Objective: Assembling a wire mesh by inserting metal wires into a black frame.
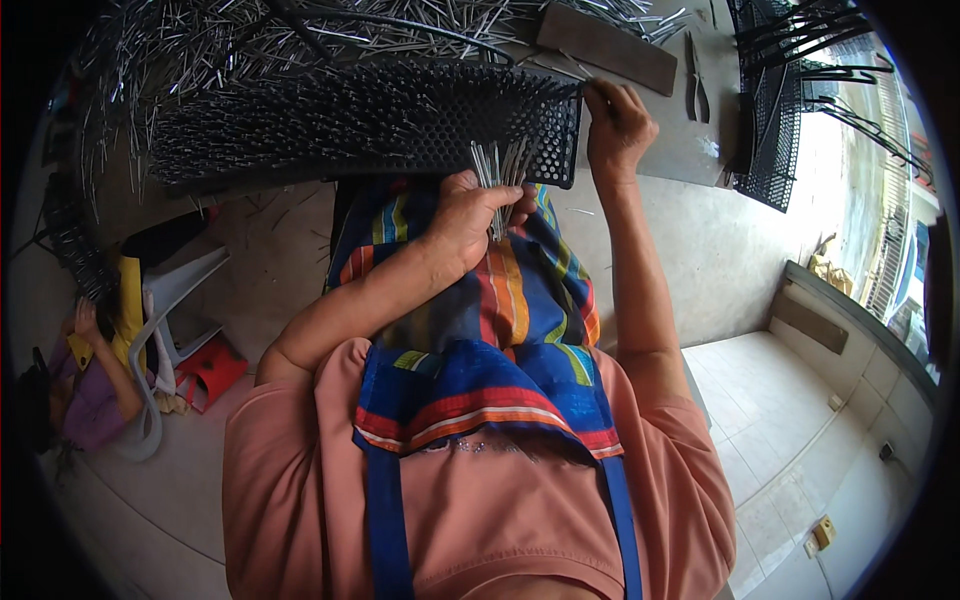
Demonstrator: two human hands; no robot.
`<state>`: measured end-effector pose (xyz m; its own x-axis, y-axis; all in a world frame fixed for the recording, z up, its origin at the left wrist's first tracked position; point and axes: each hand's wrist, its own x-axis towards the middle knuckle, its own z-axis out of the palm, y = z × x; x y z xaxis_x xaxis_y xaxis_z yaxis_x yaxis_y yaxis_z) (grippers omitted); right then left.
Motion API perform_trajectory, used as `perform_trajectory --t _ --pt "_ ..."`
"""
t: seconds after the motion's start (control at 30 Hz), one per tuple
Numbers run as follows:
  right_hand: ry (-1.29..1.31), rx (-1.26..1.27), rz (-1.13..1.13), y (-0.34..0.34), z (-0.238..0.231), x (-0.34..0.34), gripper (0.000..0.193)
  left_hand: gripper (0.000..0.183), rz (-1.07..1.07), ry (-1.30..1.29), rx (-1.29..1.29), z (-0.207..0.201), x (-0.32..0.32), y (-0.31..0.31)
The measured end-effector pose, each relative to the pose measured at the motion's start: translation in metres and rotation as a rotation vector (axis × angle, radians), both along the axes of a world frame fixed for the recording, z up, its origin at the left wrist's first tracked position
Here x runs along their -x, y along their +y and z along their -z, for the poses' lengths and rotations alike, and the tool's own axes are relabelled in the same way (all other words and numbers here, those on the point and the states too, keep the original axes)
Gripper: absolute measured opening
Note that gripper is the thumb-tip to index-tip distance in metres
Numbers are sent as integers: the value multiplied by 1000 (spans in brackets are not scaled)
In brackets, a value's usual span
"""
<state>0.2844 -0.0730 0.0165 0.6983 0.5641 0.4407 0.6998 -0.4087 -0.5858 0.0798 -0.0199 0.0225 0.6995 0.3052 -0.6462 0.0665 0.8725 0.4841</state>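
Observation:
My left hand (463,217) is closed around a bundle of thin metal rods (496,165), which fan out upward past the thumb. It sits just below the near edge of a long black perforated rack (553,150). Many thin rods stand upright in the rack's holes on the left and middle; toward its right end more holes show bare. At that right end, my right hand (620,128) is pinched, with a thin metal rod (577,67) sticking out from its fingertips.
Loose rods (400,38) lie heaped behind the rack. A brown flat block (607,48) and dark pliers (696,80) rest on the table at right. Black perforated racks (770,130) stand beyond its right edge. At left, another person (100,390) is near a grey chair (155,370).

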Motion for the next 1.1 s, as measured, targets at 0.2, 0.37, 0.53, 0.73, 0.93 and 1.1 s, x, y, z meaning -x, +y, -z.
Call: perform_trajectory --t 0.2,0.37,0.53,0.73,0.93,1.1 --pt "-95 140 -89 -2 -7 0 13 19 -27 10 53 1 -2 5" --pt "-132 186 -41 -4 -2 7 19 15 -59 15 77 -2 -3 6" --pt "-99 155 -60 -1 -7 7 25 18 -44 -1 76 4 0 8" --pt "-263 353 -50 9 -5 -2 18 13 -56 16 98 -1 -2 8" --pt "-353 535 -97 17 -11 -4 17 14 -56 10 95 1 1 12" --pt "-264 572 -195 14 -10 -18 15 14 -50 -16 81 5 3 12"
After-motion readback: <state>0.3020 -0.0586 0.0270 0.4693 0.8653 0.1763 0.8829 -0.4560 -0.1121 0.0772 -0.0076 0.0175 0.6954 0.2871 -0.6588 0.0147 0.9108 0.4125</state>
